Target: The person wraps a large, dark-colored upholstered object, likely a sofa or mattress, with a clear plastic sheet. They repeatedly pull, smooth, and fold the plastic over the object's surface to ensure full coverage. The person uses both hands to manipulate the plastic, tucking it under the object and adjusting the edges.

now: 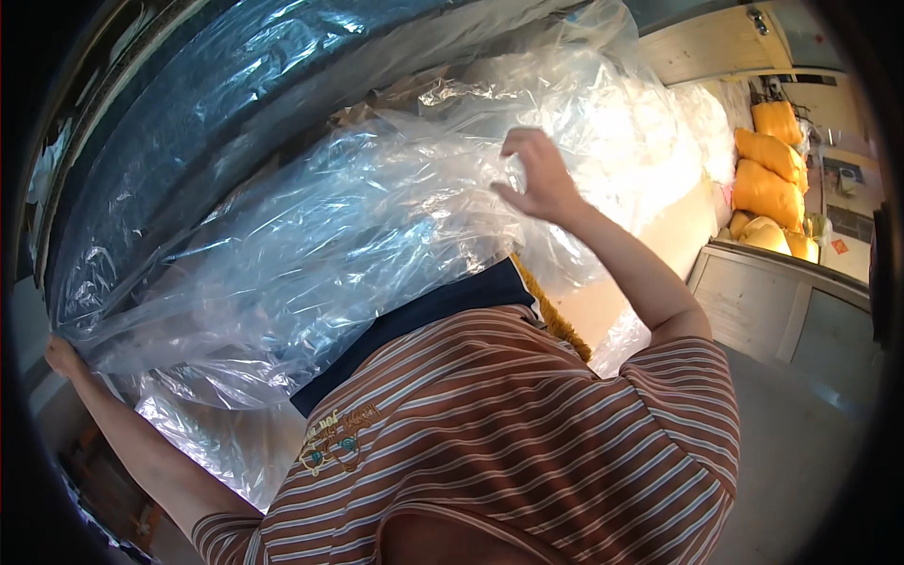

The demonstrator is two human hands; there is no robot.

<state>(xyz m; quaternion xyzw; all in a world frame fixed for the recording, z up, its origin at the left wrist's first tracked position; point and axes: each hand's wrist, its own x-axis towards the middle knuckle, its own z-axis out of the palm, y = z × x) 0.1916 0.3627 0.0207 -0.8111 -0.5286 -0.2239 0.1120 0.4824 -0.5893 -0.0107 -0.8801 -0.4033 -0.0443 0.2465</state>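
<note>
A big, crumpled sheet of clear plastic film (348,202) spreads before me from the far left to the bright area on the right. At the far left my left hand (64,358) is closed on a gathered edge of this film, which is drawn into folds toward it. My right hand (544,177) hovers over the middle of the film, thumb and fingers apart and slightly curled, with nothing seen in it. Whether its fingertips touch the film I cannot tell. My striped shirt and a dark cloth at my waist hide the film's near edge.
Several yellow-orange bundles (770,188) are stacked at the right, beyond a pale cabinet (753,292). A light wooden panel with a metal fitting (716,47) stands at the upper right. A yellow fringed strip (556,315) runs beside my waist.
</note>
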